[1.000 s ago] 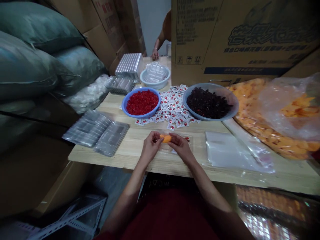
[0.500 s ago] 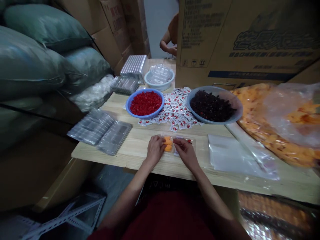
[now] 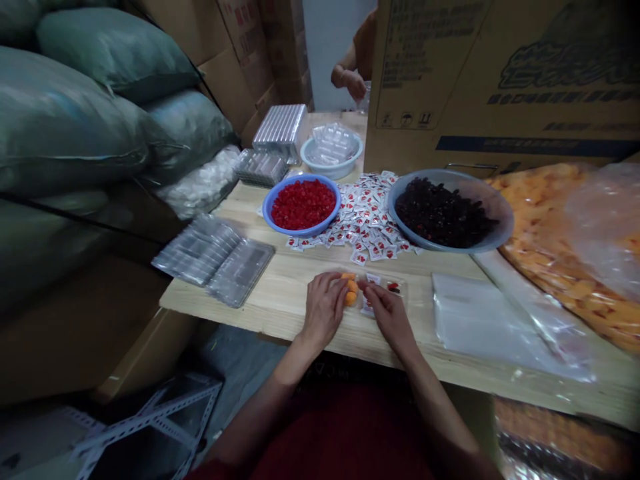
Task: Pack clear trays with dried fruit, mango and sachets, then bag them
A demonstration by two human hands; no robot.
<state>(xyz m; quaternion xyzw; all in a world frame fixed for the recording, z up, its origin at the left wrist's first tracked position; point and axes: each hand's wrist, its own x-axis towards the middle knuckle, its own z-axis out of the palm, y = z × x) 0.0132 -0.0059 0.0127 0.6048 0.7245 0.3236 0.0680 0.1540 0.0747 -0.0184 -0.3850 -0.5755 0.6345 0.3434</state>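
A small clear plastic tray (image 3: 404,293) lies near the table's front edge. Orange pieces (image 3: 351,297) sit in its left part, white printed packets (image 3: 371,280) in the middle, and small red and dark pieces (image 3: 393,287) at the right. My left hand (image 3: 324,304) is at the tray's left end, its fingers curled against the orange pieces. Over the middle, my right hand (image 3: 387,312) has thumb and forefinger pinched near the packets; anything between them is too small to make out.
Behind are a blue bowl of red pieces (image 3: 302,205), scattered packets (image 3: 367,213) and a bowl of dark pieces (image 3: 445,212). Clear trays (image 3: 240,270) lie left, plastic bags (image 3: 465,313) right. Another person's hand (image 3: 355,85) shows beside a large carton (image 3: 500,80).
The view has shifted, so the table's contents appear farther right. My right hand has moved slightly, uncovering the red and dark pieces. The other person's hand has lowered and is beside something clear.
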